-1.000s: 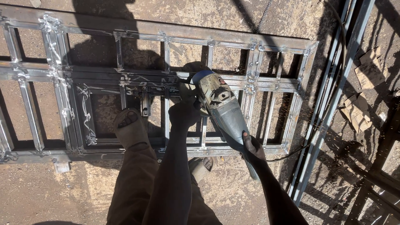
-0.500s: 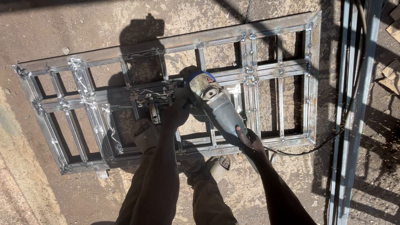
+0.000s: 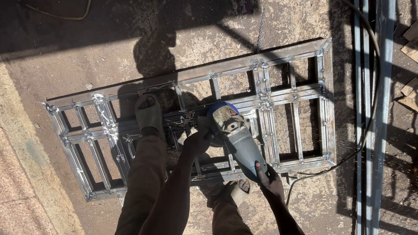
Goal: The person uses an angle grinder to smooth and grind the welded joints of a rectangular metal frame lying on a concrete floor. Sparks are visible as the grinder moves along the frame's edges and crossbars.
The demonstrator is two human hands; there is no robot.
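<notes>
Angle grinder (image 3: 235, 139) over middle of metal grille frame (image 3: 296, 54), which lies flat on the floor. Long axis runs diagonally, head toward frame's far edge. Left hand (image 3: 198, 141) grips beside head, nearer disc; right hand (image 3: 267, 176) wraps tail near frame's near edge.

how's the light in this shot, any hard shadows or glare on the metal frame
Head view: harsh sunlight, hard-edged shadows. The person's own shadow falls across the upper part of the metal frame and the concrete above it; the welded bars glint bright at right. Left hand and right hand on the angle grinder look dark; focus is sharp throughout.
</notes>
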